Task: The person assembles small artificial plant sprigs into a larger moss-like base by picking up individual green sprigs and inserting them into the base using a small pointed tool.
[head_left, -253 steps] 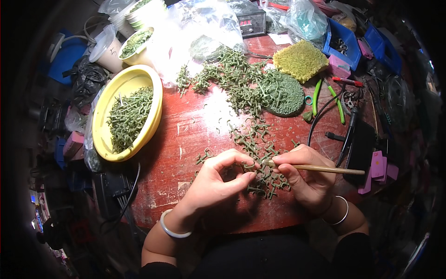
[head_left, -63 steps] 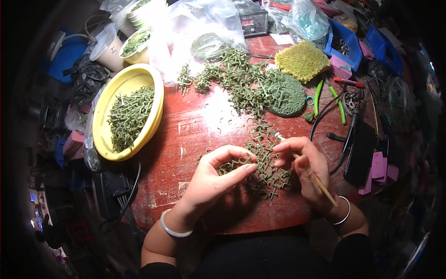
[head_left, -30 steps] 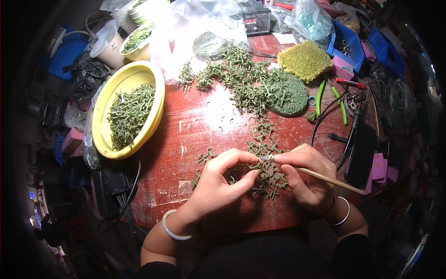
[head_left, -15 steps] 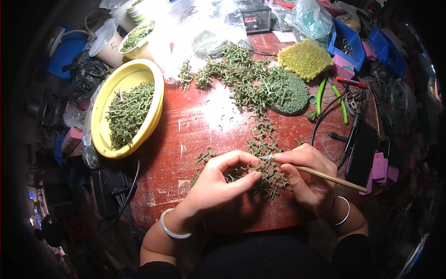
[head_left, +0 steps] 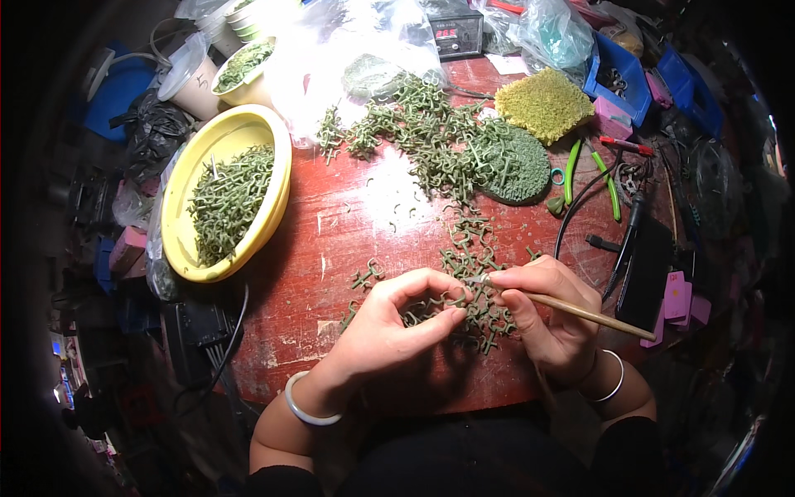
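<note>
Left fingers (head_left: 431, 286) pinch small green piece (head_left: 458, 300), mostly hidden; right fingers (head_left: 530, 282) pinch brush (head_left: 580, 311), tip on piece. Both above table (head_left: 331, 240) near edge, over loose green pieces (head_left: 476, 273). Yellow bowl (head_left: 178, 240) overhangs left edge.

Both my forearms come up from the bottom edge, angled inward, hands nearly meeting at centre. My left hand (head_left: 385, 327) lies palm down, fingers curled, thumb and index fingertips pinched together at the right end of the hand. Pale bangle on the left wrist. My right hand (head_left: 551, 319) sits just right of those fingertips in a pen grip: thumb, index and middle closed together, remaining fingers tucked under. Thin bangles on the right wrist. Fingertips of both hands are almost touching; can't tell if they actually make contact, the view's too small there.
</note>
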Tool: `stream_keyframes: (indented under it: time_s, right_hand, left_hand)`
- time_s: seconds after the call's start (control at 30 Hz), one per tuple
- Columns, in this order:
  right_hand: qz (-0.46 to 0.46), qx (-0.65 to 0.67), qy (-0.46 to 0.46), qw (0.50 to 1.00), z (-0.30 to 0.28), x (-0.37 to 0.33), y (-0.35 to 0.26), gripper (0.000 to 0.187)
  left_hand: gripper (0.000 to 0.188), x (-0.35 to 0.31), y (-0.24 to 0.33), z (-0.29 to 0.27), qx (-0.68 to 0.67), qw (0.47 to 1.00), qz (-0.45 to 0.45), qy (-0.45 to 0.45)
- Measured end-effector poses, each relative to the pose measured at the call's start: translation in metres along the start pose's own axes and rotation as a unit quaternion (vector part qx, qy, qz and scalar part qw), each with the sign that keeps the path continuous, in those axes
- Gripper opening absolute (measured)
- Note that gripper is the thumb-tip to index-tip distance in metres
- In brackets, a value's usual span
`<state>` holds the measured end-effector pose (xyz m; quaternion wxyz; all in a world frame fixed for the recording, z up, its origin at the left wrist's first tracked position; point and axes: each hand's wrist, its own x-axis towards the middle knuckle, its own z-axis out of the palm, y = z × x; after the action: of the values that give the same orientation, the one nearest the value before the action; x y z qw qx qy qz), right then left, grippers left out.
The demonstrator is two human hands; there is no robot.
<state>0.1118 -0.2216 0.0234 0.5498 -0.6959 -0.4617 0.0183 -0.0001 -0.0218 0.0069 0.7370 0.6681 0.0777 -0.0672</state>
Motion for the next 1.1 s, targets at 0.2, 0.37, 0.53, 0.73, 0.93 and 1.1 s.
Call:
stream_keyframes:
  time_s: [0.2, 0.37, 0.53, 0.73, 0.93, 1.1]
  right_hand:
    - [-0.006, -0.001, 0.002, 1.0, 0.0, 0.0, 0.001, 0.019]
    - [0.008, 0.008, 0.011, 1.0, 0.003, -0.002, 0.001, 0.019]
    - [0.013, -0.044, -0.011, 0.999, 0.004, 0.001, 0.0, 0.022]
    - [0.023, -0.034, -0.023, 0.999, 0.008, -0.005, 0.008, 0.021]
    - [0.015, -0.082, -0.047, 0.995, 0.006, -0.004, 0.0, 0.016]
    - [0.028, -0.079, -0.079, 0.993, 0.01, -0.006, 0.002, 0.019]
  left_hand:
    - [0.018, 0.0, 0.005, 0.001, -0.008, 1.0, -0.018, -0.001]
    - [0.018, 0.0, 0.001, -0.001, 0.008, 1.0, -0.004, -0.004]
    - [0.022, 0.001, -0.001, 0.0, -0.01, 1.0, 0.01, -0.001]
    - [0.021, 0.0, 0.003, 0.0, -0.058, 0.998, -0.025, -0.005]
    - [0.023, -0.002, 0.01, 0.002, -0.156, 0.983, -0.088, 0.037]
    - [0.023, -0.001, 0.008, 0.003, -0.147, 0.985, -0.077, 0.035]
